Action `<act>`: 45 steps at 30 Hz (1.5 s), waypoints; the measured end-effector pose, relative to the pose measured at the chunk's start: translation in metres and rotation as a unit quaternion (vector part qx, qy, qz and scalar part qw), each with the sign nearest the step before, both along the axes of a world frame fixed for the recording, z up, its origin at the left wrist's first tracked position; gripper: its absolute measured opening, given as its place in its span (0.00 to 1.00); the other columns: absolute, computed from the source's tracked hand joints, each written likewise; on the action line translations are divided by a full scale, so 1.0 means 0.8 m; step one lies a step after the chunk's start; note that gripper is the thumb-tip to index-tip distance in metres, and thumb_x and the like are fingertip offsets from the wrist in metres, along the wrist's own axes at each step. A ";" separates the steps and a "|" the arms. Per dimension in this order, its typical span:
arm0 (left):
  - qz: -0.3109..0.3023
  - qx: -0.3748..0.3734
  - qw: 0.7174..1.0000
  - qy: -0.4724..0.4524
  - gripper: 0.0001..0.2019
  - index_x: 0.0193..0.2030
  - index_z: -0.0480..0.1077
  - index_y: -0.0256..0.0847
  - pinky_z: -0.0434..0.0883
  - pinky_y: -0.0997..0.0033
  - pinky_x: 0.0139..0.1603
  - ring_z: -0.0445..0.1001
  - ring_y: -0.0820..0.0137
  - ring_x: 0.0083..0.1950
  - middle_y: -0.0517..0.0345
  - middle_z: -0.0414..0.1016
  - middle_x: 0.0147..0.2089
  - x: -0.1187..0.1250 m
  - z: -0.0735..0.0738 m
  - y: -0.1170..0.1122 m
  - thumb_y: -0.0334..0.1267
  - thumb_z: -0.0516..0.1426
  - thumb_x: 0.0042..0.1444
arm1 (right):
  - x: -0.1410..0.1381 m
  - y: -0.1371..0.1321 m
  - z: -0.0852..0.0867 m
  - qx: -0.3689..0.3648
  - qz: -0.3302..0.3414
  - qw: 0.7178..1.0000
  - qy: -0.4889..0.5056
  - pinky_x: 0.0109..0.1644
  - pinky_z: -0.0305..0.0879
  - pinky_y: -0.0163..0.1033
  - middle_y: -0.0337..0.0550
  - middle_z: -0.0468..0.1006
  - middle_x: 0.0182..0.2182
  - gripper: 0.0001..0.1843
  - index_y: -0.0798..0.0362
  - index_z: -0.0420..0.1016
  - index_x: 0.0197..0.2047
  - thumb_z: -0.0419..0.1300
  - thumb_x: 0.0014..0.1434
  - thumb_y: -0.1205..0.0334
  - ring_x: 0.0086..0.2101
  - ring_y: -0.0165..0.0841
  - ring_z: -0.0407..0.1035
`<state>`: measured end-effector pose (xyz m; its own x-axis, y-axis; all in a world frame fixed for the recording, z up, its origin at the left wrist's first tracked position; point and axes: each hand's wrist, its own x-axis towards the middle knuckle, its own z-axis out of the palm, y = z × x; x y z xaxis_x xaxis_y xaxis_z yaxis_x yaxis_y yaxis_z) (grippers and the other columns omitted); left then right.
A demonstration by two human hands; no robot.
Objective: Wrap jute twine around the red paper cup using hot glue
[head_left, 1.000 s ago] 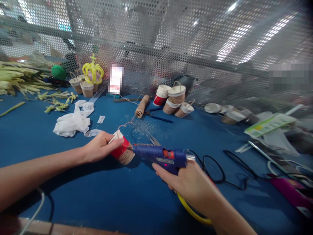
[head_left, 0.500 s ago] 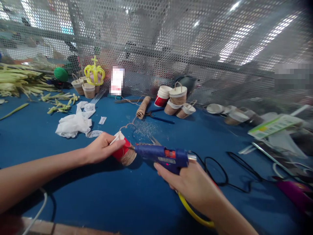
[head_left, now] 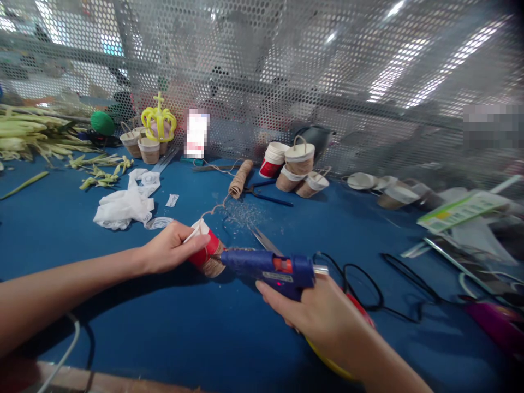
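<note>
My left hand (head_left: 174, 246) is closed around the rim of a red paper cup (head_left: 203, 252), which lies tilted with its white mouth toward the upper left. Brown twine (head_left: 213, 266) wraps the cup's lower end, and a loose strand runs up to a twine roll (head_left: 240, 179). In my right hand (head_left: 315, 305) is a blue glue gun (head_left: 268, 268), its small light glowing red. The gun's nozzle is at the cup's side, by the edge of the wrapped twine. Metal scissor blades (head_left: 264, 240) show behind the gun; their handles are partly hidden by my right hand.
Blue-handled pliers (head_left: 270, 199) lie beside the twine roll. Twine-wrapped cups (head_left: 298, 166) stand at the back, near a perforated metal screen (head_left: 254, 65). White lace (head_left: 123, 208) lies on the left, and a black cable (head_left: 379, 295) loops on the right.
The glue gun's nozzle has shifted slightly left and down along the cup, and my right hand has moved with it. My left hand keeps its hold on the cup.
</note>
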<state>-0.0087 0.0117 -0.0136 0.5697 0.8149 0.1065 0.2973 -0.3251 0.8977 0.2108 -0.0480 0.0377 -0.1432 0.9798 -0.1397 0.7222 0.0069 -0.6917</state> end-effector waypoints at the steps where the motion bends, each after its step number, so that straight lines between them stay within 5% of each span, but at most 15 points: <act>1: -0.001 0.006 1.000 0.003 0.21 0.21 0.67 0.32 0.54 0.81 0.19 0.53 0.80 0.20 0.64 0.59 0.17 0.000 0.000 0.000 0.44 0.45 0.56 | 0.001 0.000 0.000 -0.005 -0.002 1.000 0.003 0.13 0.55 0.30 0.32 0.64 0.09 0.08 0.53 0.64 0.18 0.56 0.45 0.60 0.11 0.25 0.58; 9: 0.002 0.053 0.998 0.028 0.20 0.17 0.60 0.33 0.49 0.80 0.19 0.47 0.80 0.21 0.66 0.48 0.18 -0.001 -0.001 0.002 0.42 0.44 0.56 | 0.001 0.008 0.003 -0.056 -0.093 0.994 0.006 0.16 0.58 0.30 0.34 0.63 0.08 0.15 0.51 0.58 0.14 0.56 0.45 0.56 0.12 0.26 0.59; 25: -0.004 0.091 0.995 0.027 0.19 0.15 0.52 0.37 0.49 0.79 0.18 0.45 0.80 0.20 0.67 0.45 0.18 0.001 0.000 0.002 0.39 0.44 0.56 | 0.005 0.013 0.002 -0.083 -0.069 0.994 -0.001 0.16 0.58 0.30 0.34 0.62 0.08 0.16 0.53 0.62 0.14 0.55 0.47 0.56 0.12 0.25 0.58; 45: 0.008 0.055 0.998 0.021 0.20 0.16 0.57 0.34 0.49 0.80 0.18 0.46 0.80 0.21 0.66 0.48 0.18 0.001 -0.001 0.002 0.41 0.44 0.56 | 0.004 0.012 0.003 -0.066 -0.061 0.996 0.011 0.16 0.58 0.30 0.33 0.62 0.08 0.15 0.53 0.60 0.15 0.55 0.47 0.55 0.12 0.24 0.58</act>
